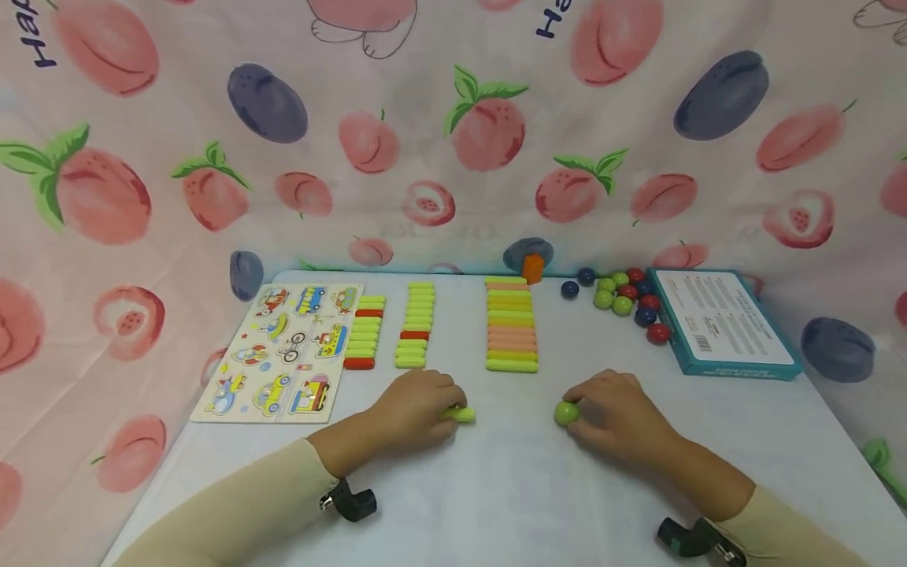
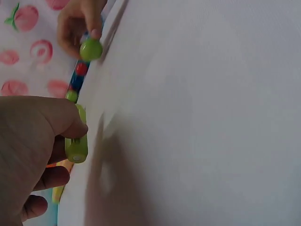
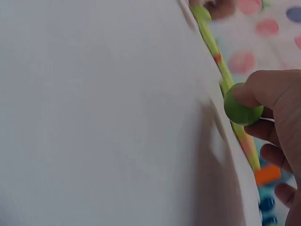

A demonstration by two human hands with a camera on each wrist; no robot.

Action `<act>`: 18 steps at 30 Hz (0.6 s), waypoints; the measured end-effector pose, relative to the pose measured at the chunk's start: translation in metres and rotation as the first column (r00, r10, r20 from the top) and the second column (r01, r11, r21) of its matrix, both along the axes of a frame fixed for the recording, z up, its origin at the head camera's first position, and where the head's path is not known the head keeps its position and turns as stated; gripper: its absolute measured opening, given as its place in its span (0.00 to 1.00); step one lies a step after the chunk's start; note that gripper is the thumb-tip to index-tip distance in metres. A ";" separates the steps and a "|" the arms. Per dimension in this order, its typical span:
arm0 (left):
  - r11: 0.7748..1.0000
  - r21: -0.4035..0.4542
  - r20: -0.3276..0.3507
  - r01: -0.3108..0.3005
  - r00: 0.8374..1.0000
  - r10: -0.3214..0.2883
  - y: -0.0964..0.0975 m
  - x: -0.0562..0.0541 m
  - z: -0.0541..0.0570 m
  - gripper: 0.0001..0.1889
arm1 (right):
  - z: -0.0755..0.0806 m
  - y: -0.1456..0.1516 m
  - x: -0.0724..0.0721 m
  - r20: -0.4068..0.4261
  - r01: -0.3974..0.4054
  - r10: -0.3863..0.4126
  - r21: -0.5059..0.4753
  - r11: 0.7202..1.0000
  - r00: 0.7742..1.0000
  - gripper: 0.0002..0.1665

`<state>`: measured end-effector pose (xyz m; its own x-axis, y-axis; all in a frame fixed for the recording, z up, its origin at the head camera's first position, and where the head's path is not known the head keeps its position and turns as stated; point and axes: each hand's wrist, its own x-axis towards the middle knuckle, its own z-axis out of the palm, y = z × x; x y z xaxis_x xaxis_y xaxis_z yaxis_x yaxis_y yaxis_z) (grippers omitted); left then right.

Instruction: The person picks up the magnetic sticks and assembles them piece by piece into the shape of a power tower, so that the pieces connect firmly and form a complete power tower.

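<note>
A rounded light-green stick [image 1: 464, 415] runs left to right above the white table's [image 1: 510, 496] middle, free end pointing right; the left hand [image 1: 416, 409], back upward, pinches it; the right hand [image 1: 623, 417], angled far-left, pinches a glossy green ball [image 1: 565, 414].

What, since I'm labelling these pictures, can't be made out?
Head: one end of the green stick, hidden by the left hand.
Head: print on the teal box, too small.
Right wrist: part of the green ball, covered by the right hand.
Right wrist: the left hand, cut by the top edge.
</note>
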<state>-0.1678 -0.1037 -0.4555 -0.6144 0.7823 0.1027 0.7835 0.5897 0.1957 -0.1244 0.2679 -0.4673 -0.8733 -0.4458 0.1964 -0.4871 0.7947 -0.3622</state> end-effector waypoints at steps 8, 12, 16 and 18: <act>0.994 0.039 -0.027 0.101 0.995 -0.100 0.038 0.010 0.003 0.11 | -0.004 -0.052 0.008 0.056 -0.075 0.086 -0.181 0.981 0.995 0.21; 0.993 0.035 -0.030 0.114 0.993 -0.113 0.043 0.012 0.002 0.10 | -0.010 -0.060 0.011 0.067 -0.087 0.104 -0.216 0.973 0.992 0.20; 0.988 0.025 0.022 0.152 0.988 -0.152 0.040 0.010 -0.001 0.13 | -0.014 -0.062 0.011 0.082 -0.086 0.106 -0.218 0.972 0.991 0.20; 0.975 0.025 0.047 0.221 0.974 -0.222 0.035 0.008 -0.003 0.17 | -0.014 -0.061 0.009 0.079 -0.110 0.130 -0.222 0.969 0.988 0.20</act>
<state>-0.1596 -0.0683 -0.4582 -0.4311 0.8975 0.0935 0.8833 0.3986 0.2467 -0.1154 0.2070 -0.4816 -0.8349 -0.5042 0.2209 -0.5305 0.6301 -0.5670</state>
